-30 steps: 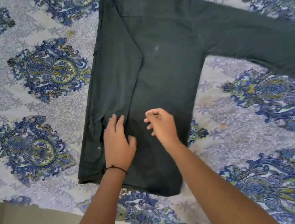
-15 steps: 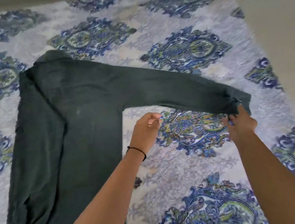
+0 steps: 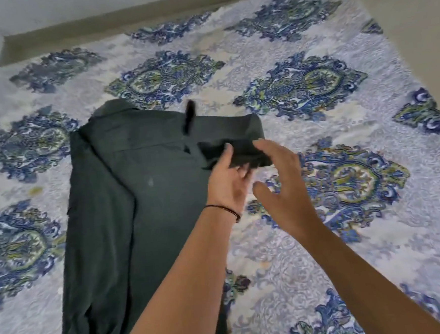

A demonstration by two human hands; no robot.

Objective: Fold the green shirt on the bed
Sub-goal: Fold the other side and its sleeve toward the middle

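Note:
The dark green shirt [image 3: 143, 204] lies flat on the bed, collar at the far end and its left side folded inward. Its right sleeve [image 3: 232, 137] is doubled back over the chest, and the blurred cuff [image 3: 190, 116] sticks up above the fabric. My left hand [image 3: 227, 179] is at the sleeve's lower edge, thumb on top of the fold and fingers under it. Just right of the fold, my right hand [image 3: 280, 178] hovers over the bedsheet with fingers spread and nothing in it.
The bed is covered by a white sheet with blue and green medallions [image 3: 346, 183]. A beige floor strip and wall [image 3: 97, 21] run along the far edge. Beige floor [image 3: 418, 19] shows past the right edge.
The right sleeve, stretched out to the right before, has been swung back across the shirt. My right hand has let go of the cuff. My left hand now grips the fold.

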